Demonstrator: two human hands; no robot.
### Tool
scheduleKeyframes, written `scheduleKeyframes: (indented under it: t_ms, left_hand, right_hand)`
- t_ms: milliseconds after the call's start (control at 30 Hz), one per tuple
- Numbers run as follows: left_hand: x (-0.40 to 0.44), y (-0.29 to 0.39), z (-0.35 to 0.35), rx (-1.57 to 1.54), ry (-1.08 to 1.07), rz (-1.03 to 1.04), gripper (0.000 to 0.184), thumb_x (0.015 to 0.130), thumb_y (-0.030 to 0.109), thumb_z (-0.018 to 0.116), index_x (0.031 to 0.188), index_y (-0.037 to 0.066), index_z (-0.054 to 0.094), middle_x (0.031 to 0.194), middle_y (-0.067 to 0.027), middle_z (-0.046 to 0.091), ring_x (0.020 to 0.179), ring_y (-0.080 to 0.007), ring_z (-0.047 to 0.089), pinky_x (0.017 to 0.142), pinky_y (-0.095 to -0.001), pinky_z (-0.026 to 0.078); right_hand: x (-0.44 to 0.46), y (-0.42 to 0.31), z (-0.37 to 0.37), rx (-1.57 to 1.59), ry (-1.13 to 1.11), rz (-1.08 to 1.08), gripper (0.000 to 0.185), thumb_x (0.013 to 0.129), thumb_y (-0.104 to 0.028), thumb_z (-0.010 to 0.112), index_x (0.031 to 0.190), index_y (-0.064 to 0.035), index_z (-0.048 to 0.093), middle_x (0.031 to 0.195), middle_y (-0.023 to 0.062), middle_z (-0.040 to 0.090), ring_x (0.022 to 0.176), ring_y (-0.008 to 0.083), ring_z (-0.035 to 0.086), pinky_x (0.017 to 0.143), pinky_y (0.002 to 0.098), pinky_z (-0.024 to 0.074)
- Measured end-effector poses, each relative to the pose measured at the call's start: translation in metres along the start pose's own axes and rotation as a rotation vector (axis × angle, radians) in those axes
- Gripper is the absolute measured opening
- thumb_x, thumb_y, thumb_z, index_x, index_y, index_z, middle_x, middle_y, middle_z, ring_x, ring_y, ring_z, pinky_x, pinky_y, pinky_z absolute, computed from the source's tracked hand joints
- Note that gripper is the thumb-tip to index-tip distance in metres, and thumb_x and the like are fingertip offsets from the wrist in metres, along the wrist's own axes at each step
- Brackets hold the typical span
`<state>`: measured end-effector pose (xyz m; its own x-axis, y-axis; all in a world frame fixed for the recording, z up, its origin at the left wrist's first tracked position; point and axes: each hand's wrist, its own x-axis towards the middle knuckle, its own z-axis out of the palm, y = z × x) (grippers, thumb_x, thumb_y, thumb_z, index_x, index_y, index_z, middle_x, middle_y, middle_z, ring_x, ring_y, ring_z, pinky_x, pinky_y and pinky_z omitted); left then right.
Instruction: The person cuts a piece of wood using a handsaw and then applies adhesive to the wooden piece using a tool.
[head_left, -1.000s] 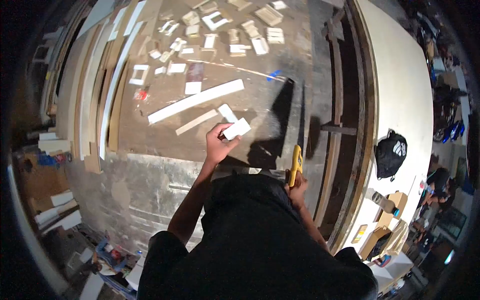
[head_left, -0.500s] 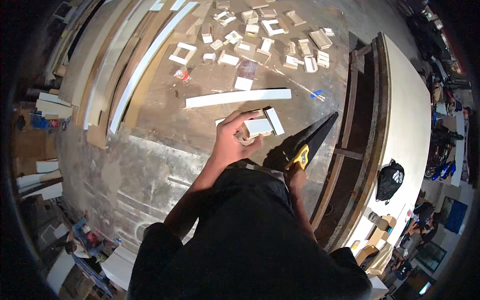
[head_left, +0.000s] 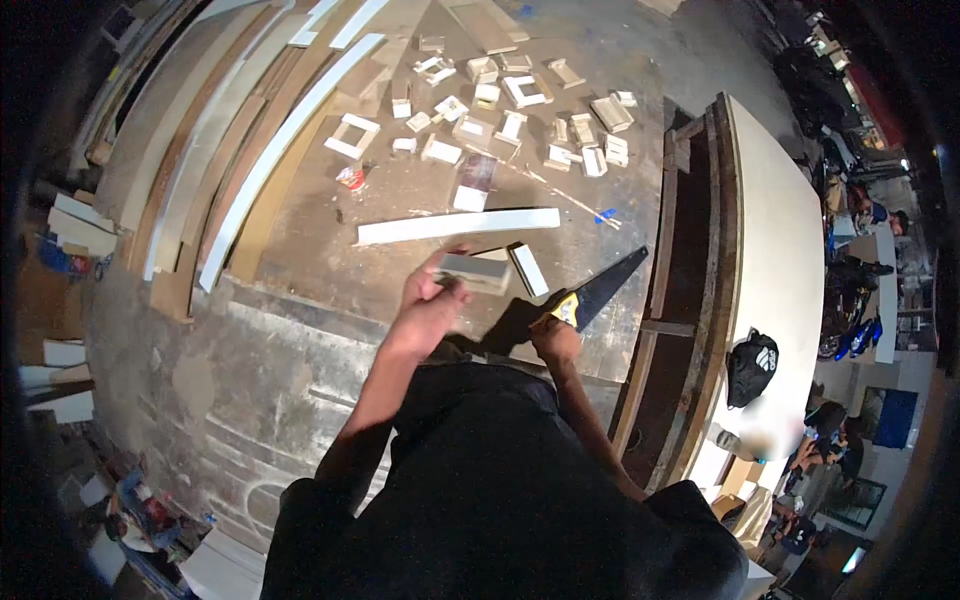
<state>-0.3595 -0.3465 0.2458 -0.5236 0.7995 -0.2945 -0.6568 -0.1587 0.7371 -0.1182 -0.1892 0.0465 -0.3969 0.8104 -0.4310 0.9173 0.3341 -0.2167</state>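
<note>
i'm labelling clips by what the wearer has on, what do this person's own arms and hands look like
The person wears a plain black top with loose, short sleeves: the left sleeve and right sleeve show no visible markings. Below them the forearms are bare. The left hand and right hand are ungloved, with nothing visible worn on either wrist.

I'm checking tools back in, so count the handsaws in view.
1: the yellow-handled handsaw, in the right hand, blade pointing forward and right. Others could be hidden in the dim edges of the view.
</note>
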Motion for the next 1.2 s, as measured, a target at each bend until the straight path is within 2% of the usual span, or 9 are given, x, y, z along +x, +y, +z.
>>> scheduleKeyframes:
  t_ms: [167,233,333,533,600,700,800,967,1200]
  left_hand:
    - [0.000,0.007,-0.041,-0.264,0.054,0.138,0.041,0.096,0.000,0.063,0.136,0.006,0.054,0.117,-0.0062,0.066,0.096,-0.0130,0.062,0.086,-0.0274,0.052]
    - [-0.002,0.013,-0.040,-0.270,0.059,0.192,0.037,0.098,0.008,0.064,0.134,0.004,0.055,0.111,-0.0057,0.066,0.091,-0.0124,0.061,0.083,-0.0272,0.052]
    - [-0.003,0.002,-0.041,-0.281,0.147,0.178,0.036,0.101,0.017,0.061,0.134,0.002,0.055,0.111,-0.0065,0.066,0.090,-0.0131,0.059,0.079,-0.0276,0.051]
    - [-0.019,-0.016,-0.043,-0.266,0.293,0.093,0.037,0.100,0.023,0.063,0.132,0.006,0.058,0.099,-0.0019,0.065,0.082,-0.0113,0.060,0.075,-0.0265,0.050]
    - [-0.033,-0.018,-0.034,-0.277,0.359,0.105,0.028,0.100,0.024,0.063,0.122,0.008,0.061,0.098,-0.0025,0.066,0.084,-0.0118,0.061,0.074,-0.0260,0.050]
    - [-0.046,-0.032,-0.031,-0.251,0.420,0.096,0.030,0.099,0.023,0.065,0.121,0.003,0.061,0.101,-0.0042,0.066,0.086,-0.0138,0.063,0.075,-0.0270,0.052]
    - [-0.062,-0.035,-0.027,-0.209,0.421,0.110,0.033,0.099,0.019,0.065,0.124,-0.002,0.060,0.106,-0.0068,0.067,0.091,-0.0152,0.066,0.081,-0.0288,0.055]
    - [-0.079,-0.033,-0.012,-0.074,0.401,0.200,0.042,0.101,0.013,0.063,0.139,-0.003,0.055,0.118,-0.0081,0.067,0.105,-0.0152,0.066,0.091,-0.0298,0.055]
    - [-0.067,-0.017,-0.040,0.000,0.379,0.229,0.053,0.096,0.006,0.069,0.145,-0.003,0.051,0.117,-0.0054,0.068,0.105,-0.0113,0.064,0.092,-0.0276,0.053]
  right_hand:
    - [0.010,0.004,0.006,0.062,-0.007,-0.056,0.035,0.084,-0.046,0.068,0.103,-0.0181,0.074,0.093,0.0149,0.075,0.087,0.0387,0.073,0.075,0.0504,0.0576]
    - [0.011,0.011,0.016,0.008,0.199,-0.145,0.031,0.087,-0.049,0.067,0.093,-0.0192,0.074,0.063,0.0034,0.069,0.066,0.0271,0.072,0.065,0.0427,0.0573]
    - [0.014,0.011,0.012,0.084,0.203,-0.198,0.032,0.087,-0.051,0.067,0.095,-0.0213,0.075,0.062,0.0023,0.069,0.065,0.0266,0.072,0.066,0.0416,0.0571]
    - [0.021,0.001,-0.034,0.208,-0.053,-0.190,0.036,0.085,-0.053,0.073,0.093,-0.0175,0.077,0.078,0.0079,0.075,0.071,0.0282,0.073,0.067,0.0409,0.0564]
    - [0.037,-0.001,-0.020,0.216,0.307,-0.434,0.035,0.083,-0.047,0.077,0.095,-0.0144,0.077,0.079,0.0110,0.074,0.070,0.0301,0.073,0.066,0.0421,0.0562]
    - [0.070,-0.042,-0.013,0.285,0.285,-0.766,0.034,0.084,-0.025,0.074,0.113,-0.0085,0.068,0.106,0.0190,0.069,0.091,0.0408,0.067,0.078,0.0478,0.0552]
    - [0.088,-0.093,-0.011,0.279,0.221,-1.011,0.047,0.083,-0.023,0.073,0.127,-0.0090,0.063,0.130,0.0117,0.063,0.120,0.0349,0.058,0.102,0.0461,0.0484]
    - [0.084,-0.133,-0.015,-0.157,0.179,-0.948,0.046,0.081,-0.023,0.076,0.124,-0.0101,0.065,0.117,0.0117,0.065,0.120,0.0338,0.055,0.096,0.0459,0.0513]
    - [0.090,-0.137,-0.010,-0.025,0.008,-0.898,0.034,0.087,-0.032,0.071,0.112,-0.0112,0.064,0.111,0.0174,0.066,0.103,0.0383,0.066,0.084,0.0507,0.0540]
